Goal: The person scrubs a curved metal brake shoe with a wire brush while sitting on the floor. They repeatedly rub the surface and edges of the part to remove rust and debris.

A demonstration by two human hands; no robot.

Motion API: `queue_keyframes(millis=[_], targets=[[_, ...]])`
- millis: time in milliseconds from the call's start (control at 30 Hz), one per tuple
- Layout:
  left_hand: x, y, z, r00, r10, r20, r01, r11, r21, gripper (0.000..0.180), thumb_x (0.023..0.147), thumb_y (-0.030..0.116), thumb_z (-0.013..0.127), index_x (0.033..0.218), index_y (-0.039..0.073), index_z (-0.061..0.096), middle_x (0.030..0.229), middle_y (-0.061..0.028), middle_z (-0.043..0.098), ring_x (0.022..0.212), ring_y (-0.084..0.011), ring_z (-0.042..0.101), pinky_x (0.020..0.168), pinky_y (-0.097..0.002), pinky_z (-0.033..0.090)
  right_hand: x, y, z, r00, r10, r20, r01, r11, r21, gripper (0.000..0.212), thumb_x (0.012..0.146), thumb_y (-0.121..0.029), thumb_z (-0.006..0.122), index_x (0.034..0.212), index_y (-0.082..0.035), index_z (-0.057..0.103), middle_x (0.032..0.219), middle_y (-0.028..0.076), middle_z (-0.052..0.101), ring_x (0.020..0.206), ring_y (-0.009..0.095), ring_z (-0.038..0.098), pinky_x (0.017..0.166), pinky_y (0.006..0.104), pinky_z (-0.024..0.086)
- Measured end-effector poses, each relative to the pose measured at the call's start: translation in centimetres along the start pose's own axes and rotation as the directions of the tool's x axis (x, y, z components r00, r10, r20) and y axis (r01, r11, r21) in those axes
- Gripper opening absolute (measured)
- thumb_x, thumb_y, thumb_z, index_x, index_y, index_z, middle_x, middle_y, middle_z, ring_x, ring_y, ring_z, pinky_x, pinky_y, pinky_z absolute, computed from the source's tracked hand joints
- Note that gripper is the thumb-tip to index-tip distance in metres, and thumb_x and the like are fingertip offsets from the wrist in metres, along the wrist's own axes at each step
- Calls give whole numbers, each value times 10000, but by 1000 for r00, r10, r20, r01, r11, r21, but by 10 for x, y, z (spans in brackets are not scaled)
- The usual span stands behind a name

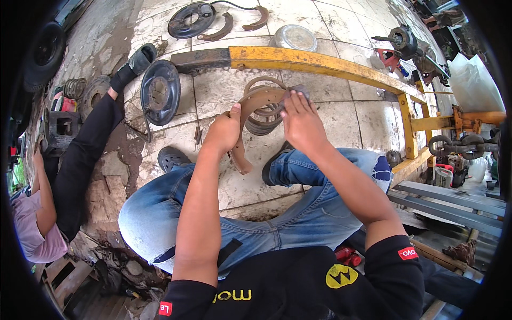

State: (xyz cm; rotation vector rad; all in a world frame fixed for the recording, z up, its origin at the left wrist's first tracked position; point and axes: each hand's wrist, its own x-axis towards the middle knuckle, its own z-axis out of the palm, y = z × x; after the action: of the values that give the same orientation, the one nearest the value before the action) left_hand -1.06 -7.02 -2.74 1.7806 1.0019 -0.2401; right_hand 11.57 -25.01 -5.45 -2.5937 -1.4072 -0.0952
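My left hand [224, 129] grips a curved brown brake shoe [260, 99] near its middle, thumb on top, and holds it up off the floor between my knees. At the shoe's far right end, my right hand [304, 121] presses a small grey sheet [300, 90] against the curved face, fingers together. Whether that sheet is sandpaper or cloth I cannot tell. Just behind the shoe a rusty coil spring [261, 127] lies on the tiles, partly covered by the shoe and my right hand.
A black backing plate [160, 93] lies to the left; another plate [191, 21] and two brake shoes [218, 28] are farther off. A yellow-and-black steel frame [298, 57] crosses behind the spring, near a round metal pan [294, 38]. Another person [80, 160] sits at left, leg stretched out.
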Motion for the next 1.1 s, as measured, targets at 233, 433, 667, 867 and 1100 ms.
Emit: queue_keyframes(millis=[233, 433, 667, 867, 1100], targets=[[-3, 4, -2, 1000, -18, 10, 18, 1000, 18, 748, 1009, 557, 263, 1198, -75, 615, 1173, -300, 627, 1158, -416, 581, 1002, -437, 420, -5, -4, -6, 998, -32, 50, 34, 999, -37, 465, 986, -236, 471, 1355, 46, 456, 1429, 258, 452, 1340, 396, 427, 1100, 520, 341], [0, 1, 0, 1000, -5, -6, 5, 1000, -27, 749, 1010, 559, 260, 1170, -73, 627, 1150, -293, 637, 1131, -406, 595, 981, -437, 433, -7, -5, -4, 999, -11, 52, 10, 1000, 7, 452, 991, -243, 450, 1327, 57, 485, 1439, 251, 446, 1347, 402, 418, 1104, 530, 330], [2, -3, 4, 1000, -6, -20, 6, 1000, -2, 748, 1008, 561, 272, 1149, -78, 634, 1130, -294, 644, 1108, -411, 604, 972, -439, 436, 0, -1, -5, 996, 37, 82, -36, 999, -14, 472, 995, -250, 445, 1360, 48, 451, 1450, 245, 435, 1358, 400, 405, 1115, 532, 319], [1, -2, 3, 1000, -5, -7, 5, 1000, -8, 748, 1009, 558, 270, 1162, -82, 627, 1138, -296, 640, 1115, -416, 601, 976, -440, 433, -3, 2, -1, 997, -39, 64, 37, 999, 23, 459, 996, -256, 441, 1346, 40, 468, 1446, 255, 435, 1357, 404, 405, 1118, 534, 318], [3, -3, 3, 1000, 9, -5, -9, 1000, -11, 738, 1011, 552, 268, 1199, -74, 612, 1158, -292, 635, 1128, -406, 598, 980, -439, 432, -5, 1, -1, 994, -95, 51, 93, 994, 49, 449, 998, -255, 435, 1329, 44, 488, 1443, 262, 436, 1356, 408, 405, 1122, 523, 318]])
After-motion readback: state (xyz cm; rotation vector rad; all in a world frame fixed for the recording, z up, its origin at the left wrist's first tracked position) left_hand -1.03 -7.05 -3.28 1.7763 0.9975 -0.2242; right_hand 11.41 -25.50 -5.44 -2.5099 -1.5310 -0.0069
